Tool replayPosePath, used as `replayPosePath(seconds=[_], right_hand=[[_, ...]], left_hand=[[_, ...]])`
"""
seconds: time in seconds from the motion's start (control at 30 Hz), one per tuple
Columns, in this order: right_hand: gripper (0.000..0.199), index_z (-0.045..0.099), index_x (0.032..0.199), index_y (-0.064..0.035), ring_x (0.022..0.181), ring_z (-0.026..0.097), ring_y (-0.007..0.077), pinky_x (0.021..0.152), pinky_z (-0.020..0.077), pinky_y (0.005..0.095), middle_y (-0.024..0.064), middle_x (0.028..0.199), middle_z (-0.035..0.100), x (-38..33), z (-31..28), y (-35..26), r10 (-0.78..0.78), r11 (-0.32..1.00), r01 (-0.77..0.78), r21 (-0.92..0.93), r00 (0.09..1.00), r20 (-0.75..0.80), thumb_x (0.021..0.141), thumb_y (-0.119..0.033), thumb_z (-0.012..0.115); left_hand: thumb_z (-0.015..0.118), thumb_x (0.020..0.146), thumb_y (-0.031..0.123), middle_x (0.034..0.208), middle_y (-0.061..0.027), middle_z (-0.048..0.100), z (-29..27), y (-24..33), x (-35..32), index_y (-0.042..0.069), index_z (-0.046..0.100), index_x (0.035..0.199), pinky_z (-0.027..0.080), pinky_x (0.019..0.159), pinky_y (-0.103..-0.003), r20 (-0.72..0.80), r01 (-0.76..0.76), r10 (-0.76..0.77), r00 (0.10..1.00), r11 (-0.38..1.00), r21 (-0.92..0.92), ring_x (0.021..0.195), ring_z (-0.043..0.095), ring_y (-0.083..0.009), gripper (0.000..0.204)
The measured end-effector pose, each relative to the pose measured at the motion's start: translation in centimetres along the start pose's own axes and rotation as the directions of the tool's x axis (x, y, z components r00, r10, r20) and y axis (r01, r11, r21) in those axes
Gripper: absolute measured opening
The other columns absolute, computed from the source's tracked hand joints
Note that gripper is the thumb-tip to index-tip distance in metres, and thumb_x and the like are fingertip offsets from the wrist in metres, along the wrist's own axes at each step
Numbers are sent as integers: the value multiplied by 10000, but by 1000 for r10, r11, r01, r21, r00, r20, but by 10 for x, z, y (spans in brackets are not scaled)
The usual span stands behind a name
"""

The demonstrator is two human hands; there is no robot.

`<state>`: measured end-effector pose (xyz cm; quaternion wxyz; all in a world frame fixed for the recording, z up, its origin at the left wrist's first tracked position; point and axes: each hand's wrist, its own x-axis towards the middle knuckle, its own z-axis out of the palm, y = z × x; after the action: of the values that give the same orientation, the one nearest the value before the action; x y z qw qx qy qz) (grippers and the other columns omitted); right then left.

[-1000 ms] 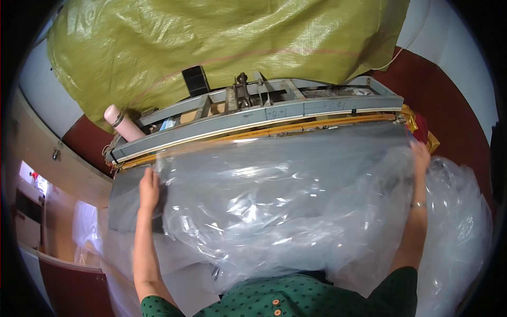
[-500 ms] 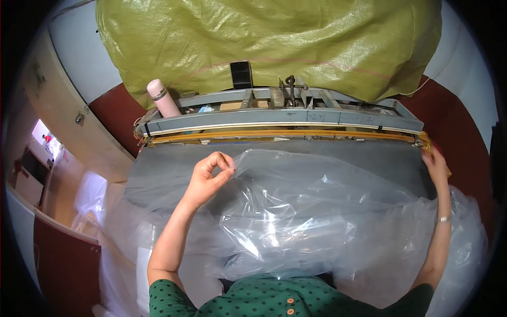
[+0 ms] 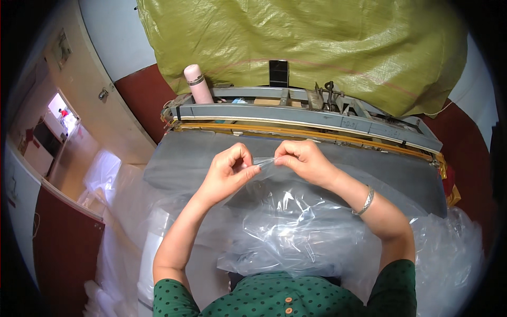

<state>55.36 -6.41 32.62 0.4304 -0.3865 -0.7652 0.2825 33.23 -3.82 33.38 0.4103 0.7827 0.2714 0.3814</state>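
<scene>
Clear plastic film [image 3: 288,224] lies crumpled over my lap and the front of the grey padded table [image 3: 364,185]. My left hand [image 3: 228,171] pinches the film's upper edge between thumb and fingers. Close beside it, my right hand [image 3: 303,161] pinches the same edge, and a short stretch of film is drawn between the two. A metal bracelet [image 3: 365,201] circles my right wrist. Behind my hands runs a long grey metal frame [image 3: 296,112] with orange strips [image 3: 253,130] along its near side.
A pink flask [image 3: 198,84] and a dark phone [image 3: 279,73] stand on the frame against a yellow-green woven sheet [image 3: 317,37]. More film [image 3: 451,253] is heaped at the right. At the left are a white roll [image 3: 150,253] and a door [image 3: 95,79].
My right hand has come from the table's far right end to beside my left hand and taken hold of the film edge. The view has shifted, and my left hand keeps its pinch.
</scene>
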Motion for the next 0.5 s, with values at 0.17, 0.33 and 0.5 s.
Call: replayPosePath(seconds=[0.17, 0.33, 0.5], right_hand=[[104, 528, 888, -51, 584, 466, 43, 512, 369, 171, -6, 690, 536, -10, 20, 11, 187, 757, -215, 617, 976, 110, 895, -154, 538], [174, 578, 914, -59, 561, 431, 33, 482, 342, 185, -26, 651, 520, -4, 29, 19, 316, 739, -288, 609, 946, 64, 897, -229, 543], [171, 622, 972, -78, 564, 430, 32, 494, 360, 194, -44, 653, 524, -6, 23, 91, 493, 792, -346, 504, 848, -193, 864, -191, 552]], left_hand=[[724, 688, 40, 611, -41, 472, 23, -3, 5, 53, 472, 719, 373, 472, -241, -188, -223, 357, 915, 836, 501, 517, 454, -118, 255], [741, 635, 50, 649, -64, 507, 44, -24, 19, 56, 469, 738, 401, 475, -305, -230, -257, 527, 818, 693, 674, 564, 517, -194, 291], [750, 643, 145, 1149, -156, 482, 42, -60, 18, 33, 445, 1079, 372, 911, -402, -152, -221, 464, 873, 654, 724, 1124, 441, -322, 544]])
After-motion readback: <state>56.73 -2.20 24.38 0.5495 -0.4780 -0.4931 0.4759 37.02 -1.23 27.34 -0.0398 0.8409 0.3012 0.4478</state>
